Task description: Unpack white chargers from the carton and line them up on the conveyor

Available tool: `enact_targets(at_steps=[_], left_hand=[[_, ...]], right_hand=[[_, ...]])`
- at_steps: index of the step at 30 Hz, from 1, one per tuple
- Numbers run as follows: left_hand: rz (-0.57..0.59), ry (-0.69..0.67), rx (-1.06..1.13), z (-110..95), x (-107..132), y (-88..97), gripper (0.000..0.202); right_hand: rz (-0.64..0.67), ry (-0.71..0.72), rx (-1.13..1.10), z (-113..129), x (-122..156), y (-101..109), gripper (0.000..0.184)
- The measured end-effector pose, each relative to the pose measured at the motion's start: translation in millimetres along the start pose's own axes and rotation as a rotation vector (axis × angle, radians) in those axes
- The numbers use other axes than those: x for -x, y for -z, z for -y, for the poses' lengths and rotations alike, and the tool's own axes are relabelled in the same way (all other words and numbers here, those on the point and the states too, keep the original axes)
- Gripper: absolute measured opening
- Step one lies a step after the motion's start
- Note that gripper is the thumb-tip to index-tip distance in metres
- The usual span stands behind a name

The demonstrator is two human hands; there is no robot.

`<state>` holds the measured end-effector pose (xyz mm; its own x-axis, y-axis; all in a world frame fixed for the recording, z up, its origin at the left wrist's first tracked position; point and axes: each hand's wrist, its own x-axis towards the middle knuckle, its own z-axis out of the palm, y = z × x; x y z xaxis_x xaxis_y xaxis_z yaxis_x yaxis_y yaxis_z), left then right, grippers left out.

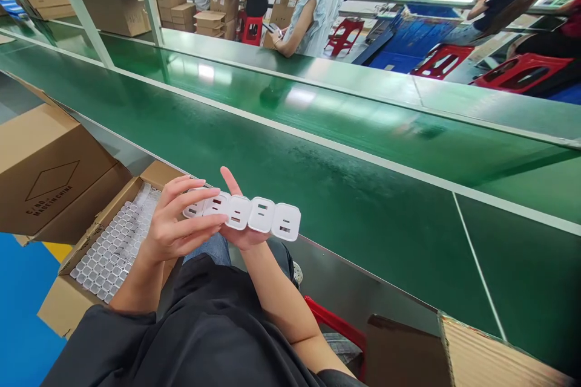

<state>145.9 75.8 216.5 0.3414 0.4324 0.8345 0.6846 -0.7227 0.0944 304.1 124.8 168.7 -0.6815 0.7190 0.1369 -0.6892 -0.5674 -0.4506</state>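
Note:
A row of several white USB chargers (260, 214) lies side by side in front of me, their port faces turned up towards the camera. My left hand (175, 221) grips the left end of the row, with fingers reaching across the tops and partly covering the chargers there. Beneath the middle of the row, my right hand (247, 237) supports it on the palm, one digit sticking up behind. The rest of the right hand's fingers are hidden under the chargers. At my left, an open carton (93, 239) holds many small clear-and-white pieces in rows.
A green conveyor belt (354, 199) runs across in front, edged by a pale rail (290, 131). A larger cardboard box (40, 163) stands at left; a cardboard flap (490, 351) is at lower right. Across the line, a person (313, 18) leans near red stools (442, 60) and stacked boxes.

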Motion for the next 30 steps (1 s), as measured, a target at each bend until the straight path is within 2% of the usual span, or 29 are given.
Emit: enact_targets(at_steps=[5, 9, 16, 21, 24, 30], left_hand=[[-0.002, 0.005, -0.061, -2, -5, -0.8, 0.032], [0.009, 0.022, -0.054, -3, -4, -2.5, 0.038], [0.06, 0.044, -0.041, -3, -4, -3.6, 0.046], [0.053, 0.04, -0.113, -7, -3, -4.0, 0.039], [0.02, 0.004, -0.133, -11, -2, -5.2, 0.032], [0.011, -0.007, -0.106, -17, -1, -8.4, 0.027]], right_hand=[[-0.022, -0.073, 0.047, -1, 0, -3, 0.09], [0.01, -0.106, 0.034, -3, -1, -4, 0.089], [0.044, -0.08, -0.01, -4, -5, -2, 0.082], [0.107, -0.03, -0.024, -6, -4, 3, 0.081], [0.057, 0.005, -0.006, -8, -3, 3, 0.076], [-0.014, -0.019, -0.01, -11, -2, 3, 0.074]])
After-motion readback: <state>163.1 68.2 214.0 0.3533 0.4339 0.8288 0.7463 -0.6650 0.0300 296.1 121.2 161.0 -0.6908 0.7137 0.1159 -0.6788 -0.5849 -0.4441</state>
